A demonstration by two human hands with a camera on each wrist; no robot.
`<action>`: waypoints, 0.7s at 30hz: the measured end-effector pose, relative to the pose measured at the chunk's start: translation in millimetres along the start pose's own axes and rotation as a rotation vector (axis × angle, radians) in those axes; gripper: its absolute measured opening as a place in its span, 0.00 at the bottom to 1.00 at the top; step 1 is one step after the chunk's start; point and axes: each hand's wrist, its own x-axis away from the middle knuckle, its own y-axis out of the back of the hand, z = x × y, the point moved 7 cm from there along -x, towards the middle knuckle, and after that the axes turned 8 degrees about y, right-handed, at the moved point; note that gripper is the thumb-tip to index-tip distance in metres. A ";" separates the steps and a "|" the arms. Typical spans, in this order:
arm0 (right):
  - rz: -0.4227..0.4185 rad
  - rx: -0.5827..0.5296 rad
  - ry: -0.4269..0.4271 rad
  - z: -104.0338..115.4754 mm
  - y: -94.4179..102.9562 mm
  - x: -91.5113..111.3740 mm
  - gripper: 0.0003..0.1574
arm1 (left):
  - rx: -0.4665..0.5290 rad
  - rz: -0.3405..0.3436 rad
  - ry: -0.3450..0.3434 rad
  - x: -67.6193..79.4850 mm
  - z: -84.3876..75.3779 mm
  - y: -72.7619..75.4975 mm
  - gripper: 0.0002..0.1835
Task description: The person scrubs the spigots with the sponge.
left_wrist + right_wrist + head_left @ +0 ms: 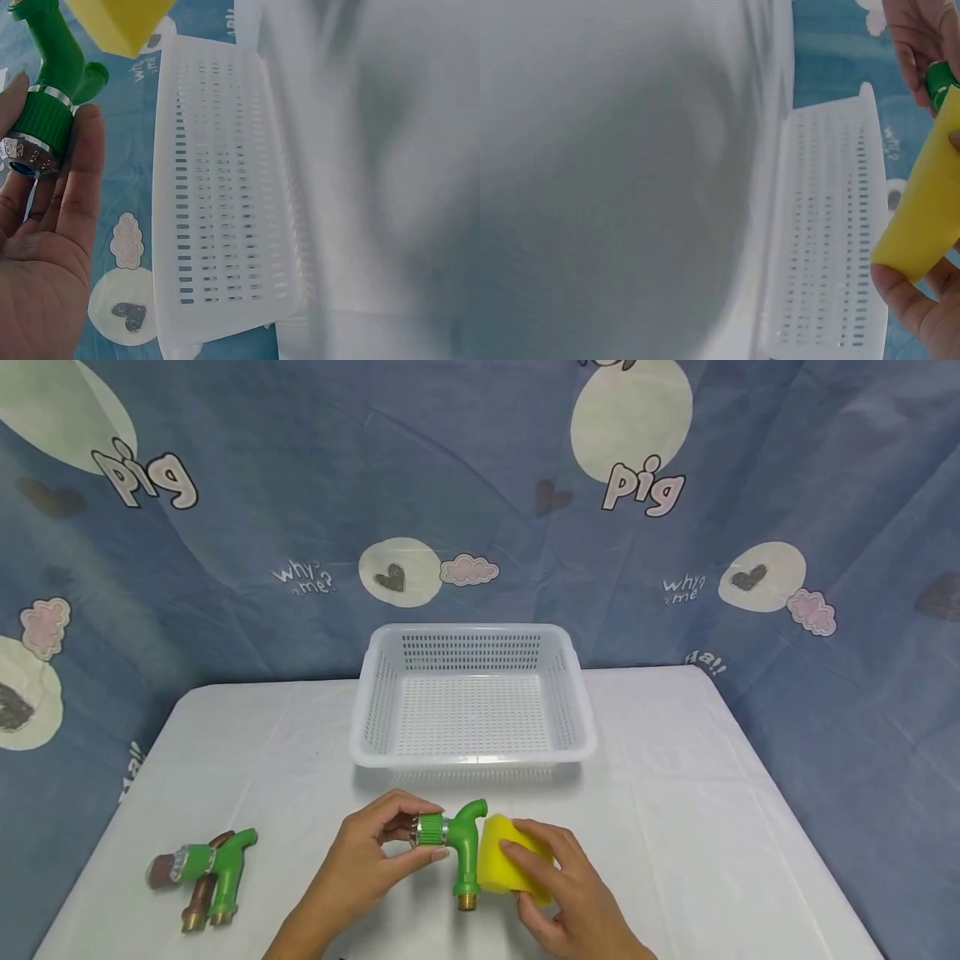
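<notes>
My left hand (375, 843) grips a green tap (467, 852) by its ribbed collar, thumb below and fingers above. The tap's brass threaded end points down and its spout curves to the upper right. In the left wrist view the fingers wrap the collar of the green tap (56, 82), near its silver ring. My right hand (570, 885) holds a yellow sponge (510, 857) between thumb and fingers, right beside the tap's body. In the right wrist view the yellow sponge (922, 202) overlaps most of the tap.
A white perforated basket (472, 756) stands at the back middle of the white table (690, 827). To the left lie a second green tap (228, 868) and a brown one (198, 897), partly overlapping. A blue printed cloth (465, 460) hangs behind the table.
</notes>
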 end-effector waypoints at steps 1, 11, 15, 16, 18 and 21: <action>0.020 -0.006 -0.016 -0.7 -2.3 1.4 0.36 | 0.003 0.003 -0.001 -0.1 0.3 0.2 0.21; -0.123 -0.193 0.046 13.4 8.2 -15.4 0.36 | 0.029 0.018 0.025 0.1 9.5 -1.6 0.22; -0.142 -0.214 0.050 16.5 11.5 -19.2 0.36 | 0.028 0.014 0.042 -0.2 11.1 -2.3 0.22; -0.140 -0.215 0.045 15.8 10.8 -18.5 0.36 | 0.030 0.013 0.047 -0.4 11.3 -2.5 0.22; -0.137 -0.215 0.036 12.8 8.2 -15.7 0.36 | 0.037 0.010 0.054 -0.8 11.5 -2.9 0.22; -0.137 -0.208 0.029 7.5 4.1 -10.4 0.37 | 0.040 0.016 0.054 -1.3 10.9 -3.7 0.22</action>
